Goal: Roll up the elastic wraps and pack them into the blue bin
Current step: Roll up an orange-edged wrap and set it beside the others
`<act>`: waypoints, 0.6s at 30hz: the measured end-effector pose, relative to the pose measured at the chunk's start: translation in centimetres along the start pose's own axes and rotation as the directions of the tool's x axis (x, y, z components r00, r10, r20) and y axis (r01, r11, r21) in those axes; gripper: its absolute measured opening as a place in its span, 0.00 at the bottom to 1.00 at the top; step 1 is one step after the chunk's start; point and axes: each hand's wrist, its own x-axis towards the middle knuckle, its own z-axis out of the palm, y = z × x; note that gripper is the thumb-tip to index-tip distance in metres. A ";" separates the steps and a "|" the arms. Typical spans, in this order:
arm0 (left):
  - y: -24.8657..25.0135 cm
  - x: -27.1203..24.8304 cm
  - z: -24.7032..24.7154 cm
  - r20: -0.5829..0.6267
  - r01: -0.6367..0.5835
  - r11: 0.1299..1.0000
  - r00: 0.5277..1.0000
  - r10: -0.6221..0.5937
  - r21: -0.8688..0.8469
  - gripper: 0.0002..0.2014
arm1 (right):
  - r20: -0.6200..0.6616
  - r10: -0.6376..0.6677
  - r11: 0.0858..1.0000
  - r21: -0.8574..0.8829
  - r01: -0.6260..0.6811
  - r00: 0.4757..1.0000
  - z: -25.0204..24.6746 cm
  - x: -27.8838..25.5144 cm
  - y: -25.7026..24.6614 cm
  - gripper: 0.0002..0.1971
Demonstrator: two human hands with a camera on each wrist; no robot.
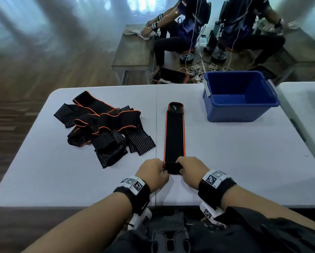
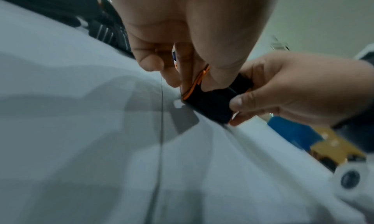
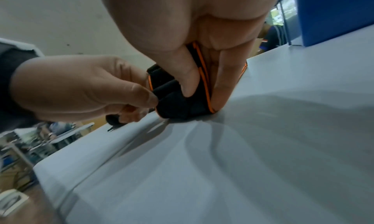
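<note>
bench point(image 1: 226, 152): white, folding seam down the middle; carries everything below.
wrap pile point(image 1: 105, 128): far left on bench, several black elastic wraps with orange edging and white stripes, tangled and unrolled. Head view shows the whole pile; left wrist view only catches a blurred striped edge at top left.
left hand point(image 1: 154, 173): near centre, fingers point(image 2: 220, 67) curled, pinching the left end of the roll. Left wrist view shows thumb on top and fingers behind the orange edge; head view only shows the back of the hand.
flat wrap point(image 1: 174, 132): centre of bench, laid straight from near to far, black with orange edges, far end rounded with striped patch. Near end is rolled a few turns into a small roll point(image 1: 173, 168) sitting on the bench between both hands. Wrist views show the layered turns; head view shows just a dark block.
right hand point(image 1: 191, 170): right of the roll, fingers point(image 3: 188, 77) curled, gripping its right end, thumb on top, a fingertip down on the bench in right wrist view.
blue bin point(image 1: 240, 114): far right on bench, open top, well apart from the roll, nothing seen inside in head view. Right wrist view shows only a blue wall at top right.
</note>
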 end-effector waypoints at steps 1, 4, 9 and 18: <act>0.1 0.1 -0.2 -0.022 0.043 0.996 0.999 -0.045 -0.073 0.06 | -0.004 0.030 0.998 0.052 -0.030 1.000 -0.3 0.1 0.0 0.11; -0.2 0.5 -0.3 -0.039 0.112 0.971 0.992 -0.123 -0.212 0.10 | -0.028 0.080 0.987 0.140 -0.075 0.996 -0.8 0.8 0.2 0.15; -0.3 1.0 -0.7 -0.021 0.072 0.973 0.997 -0.079 -0.221 0.21 | -0.090 0.086 0.983 0.171 -0.070 0.992 -0.5 1.1 0.6 0.19; -0.4 2.1 -1.3 0.053 -0.040 0.998 0.998 0.038 0.038 0.06 | -0.016 0.060 0.998 0.038 -0.060 0.998 -0.6 1.4 1.0 0.25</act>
